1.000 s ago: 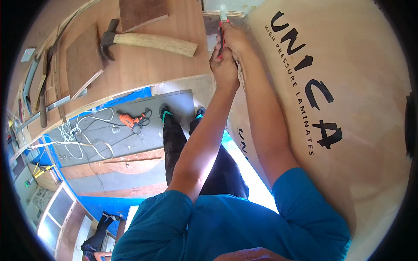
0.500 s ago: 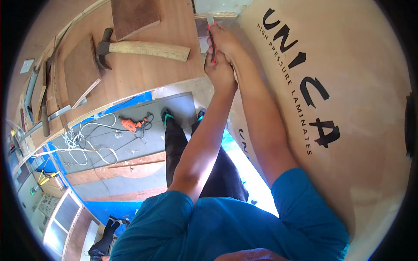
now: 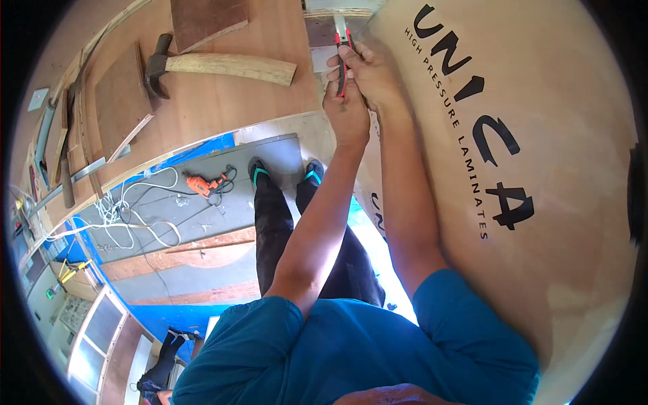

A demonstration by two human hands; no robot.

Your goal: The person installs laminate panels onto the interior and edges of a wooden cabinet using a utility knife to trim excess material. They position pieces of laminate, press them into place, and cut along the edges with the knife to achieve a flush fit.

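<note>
A red and black utility knife (image 3: 345, 39) points away from me, its pale metal blade showing at the far end. My left hand (image 3: 347, 116) is closed around its near end. My right hand (image 3: 373, 75) grips the knife farther up, thumb lying on the handle and fingers curled at its side. The blade tip is close to a plywood edge (image 3: 337, 12) at the top; whether it touches cannot be made out. A large pale laminate sheet (image 3: 553, 128) with black lettering stands along my right forearm.
On the wooden worktop (image 3: 223, 108) to the left lie a claw hammer (image 3: 229, 66) and brown board offcuts (image 3: 123, 101). Below, an orange power tool (image 3: 206, 185) and tangled white cable (image 3: 115, 212) lie on grey boards. My feet (image 3: 256, 169) stand beside them.
Both hands have drawn slightly nearer to me and to the right with the knife. The right hand has turned, bringing its thumb onto the handle, and more of the blade end shows.
</note>
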